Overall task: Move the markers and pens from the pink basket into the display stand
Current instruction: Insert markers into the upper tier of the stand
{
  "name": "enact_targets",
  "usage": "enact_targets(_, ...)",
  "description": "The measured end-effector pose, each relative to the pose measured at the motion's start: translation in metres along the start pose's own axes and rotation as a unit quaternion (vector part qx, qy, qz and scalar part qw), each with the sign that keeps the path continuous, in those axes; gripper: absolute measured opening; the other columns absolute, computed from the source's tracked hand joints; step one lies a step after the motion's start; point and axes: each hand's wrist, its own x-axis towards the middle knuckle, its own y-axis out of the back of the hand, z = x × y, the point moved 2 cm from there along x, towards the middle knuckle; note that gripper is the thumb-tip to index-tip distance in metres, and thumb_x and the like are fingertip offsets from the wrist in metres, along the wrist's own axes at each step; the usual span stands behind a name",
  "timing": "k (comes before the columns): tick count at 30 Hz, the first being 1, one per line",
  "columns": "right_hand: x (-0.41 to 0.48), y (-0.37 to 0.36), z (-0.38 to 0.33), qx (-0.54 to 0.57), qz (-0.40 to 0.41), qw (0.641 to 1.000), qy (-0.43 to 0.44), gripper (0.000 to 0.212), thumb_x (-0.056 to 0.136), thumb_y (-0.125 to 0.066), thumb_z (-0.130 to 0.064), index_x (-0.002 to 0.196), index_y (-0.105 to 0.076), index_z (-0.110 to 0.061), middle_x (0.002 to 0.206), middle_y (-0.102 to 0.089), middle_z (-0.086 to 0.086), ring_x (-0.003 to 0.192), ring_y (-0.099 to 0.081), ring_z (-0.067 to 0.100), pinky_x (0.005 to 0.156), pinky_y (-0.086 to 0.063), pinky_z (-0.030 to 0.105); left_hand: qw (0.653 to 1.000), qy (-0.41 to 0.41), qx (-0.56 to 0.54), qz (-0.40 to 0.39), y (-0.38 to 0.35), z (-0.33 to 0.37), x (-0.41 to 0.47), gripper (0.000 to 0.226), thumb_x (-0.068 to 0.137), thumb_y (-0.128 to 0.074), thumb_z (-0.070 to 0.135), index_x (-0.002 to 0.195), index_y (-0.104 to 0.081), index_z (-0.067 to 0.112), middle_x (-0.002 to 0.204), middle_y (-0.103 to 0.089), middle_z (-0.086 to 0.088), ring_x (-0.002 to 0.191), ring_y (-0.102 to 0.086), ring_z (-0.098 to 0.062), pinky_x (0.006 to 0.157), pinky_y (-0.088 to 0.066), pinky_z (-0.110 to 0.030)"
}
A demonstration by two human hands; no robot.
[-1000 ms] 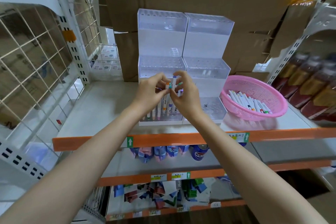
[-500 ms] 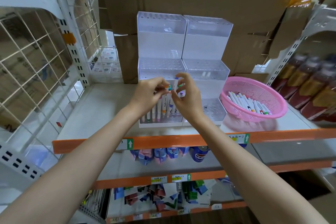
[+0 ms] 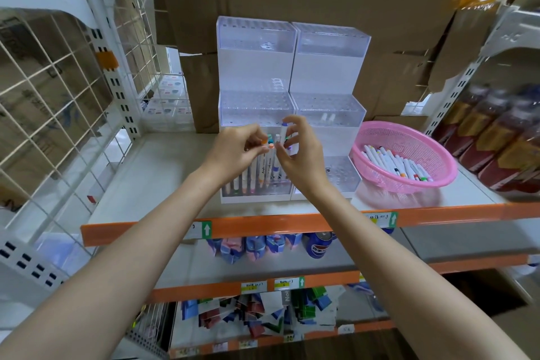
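Hands had drifted slightly apart. Right hand [image 3: 301,155] grip was clamped on a marker [image 3: 283,133], upright above the display stand [image 3: 330,73] lower-left tier. Left hand [image 3: 233,152] probably pinched a seated orange-capped marker [image 3: 264,142]. Pink basket [image 3: 388,137] was far from emptied.

- Your shelf [image 3: 163,172] has a pale top and an orange front edge.
- Your clear display stand [image 3: 330,67] stands mid-shelf.
- Your pink basket [image 3: 380,133] sits just right of it.

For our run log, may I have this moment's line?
left hand: pinches orange-capped white marker in clear acrylic stand; right hand: holds second white marker
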Motion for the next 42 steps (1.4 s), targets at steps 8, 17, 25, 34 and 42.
enact_targets(8, 0.000, 0.000, 0.001, -0.002, 0.005, 1.000, 0.006, 0.039, 0.084, -0.068, -0.004, 0.117, -0.051, -0.014, 0.098, -0.052, -0.005, 0.076, -0.055, 0.013, 0.060, -0.049, 0.023, 0.998, -0.043, 0.052, -0.003, -0.006, -0.005, -0.005, 0.013, 0.081, -0.075, 0.012, 0.089, -0.066, 0.007, 0.082, -0.068, -0.005, 0.073, -0.062, -0.016, 0.067, -0.052, -0.029)
enact_targets(17, 0.003, -0.001, -0.002, 0.010, 0.011, 1.000, -0.002, 0.038, 0.083, -0.066, -0.001, 0.116, -0.051, -0.014, 0.098, -0.054, -0.003, 0.077, -0.056, 0.014, 0.063, -0.045, 0.020, 0.982, -0.116, 0.147, -0.008, -0.008, -0.005, -0.016, 0.019, 0.073, -0.080, 0.010, 0.083, -0.065, 0.007, 0.081, -0.063, -0.007, 0.077, -0.056, -0.025, 0.067, -0.044, -0.031)
enact_targets(25, -0.003, -0.003, -0.001, -0.003, -0.020, 1.000, -0.007, 0.039, 0.086, -0.066, -0.002, 0.119, -0.048, -0.013, 0.099, -0.051, -0.004, 0.081, -0.056, 0.015, 0.063, -0.052, 0.028, 0.981, -0.123, 0.150, -0.009, -0.007, -0.008, -0.023, 0.021, 0.077, -0.076, 0.007, 0.097, -0.069, 0.005, 0.092, -0.067, -0.008, 0.087, -0.061, -0.027, 0.078, -0.050, -0.037)
enact_targets(34, -0.007, -0.007, -0.004, -0.018, -0.034, 0.999, -0.005, 0.034, 0.087, -0.067, -0.005, 0.116, -0.050, -0.012, 0.099, -0.051, -0.003, 0.077, -0.060, 0.018, 0.059, -0.054, 0.032, 0.981, -0.120, 0.150, 0.011, 0.000, -0.006, -0.032, 0.026, 0.077, -0.076, 0.004, 0.102, -0.071, 0.005, 0.099, -0.068, -0.011, 0.095, -0.062, -0.028, 0.087, -0.048, -0.035)
enact_targets(42, -0.008, -0.010, -0.004, -0.057, -0.067, 0.996, -0.004, 0.032, 0.084, -0.066, -0.001, 0.109, -0.050, -0.011, 0.097, -0.055, 0.001, 0.071, -0.061, 0.020, 0.062, -0.049, 0.028, 0.981, -0.118, 0.152, 0.019, 0.000, -0.007, -0.034, 0.026, 0.076, -0.076, 0.002, 0.102, -0.071, 0.004, 0.098, -0.067, -0.012, 0.094, -0.061, -0.028, 0.087, -0.046, -0.034)
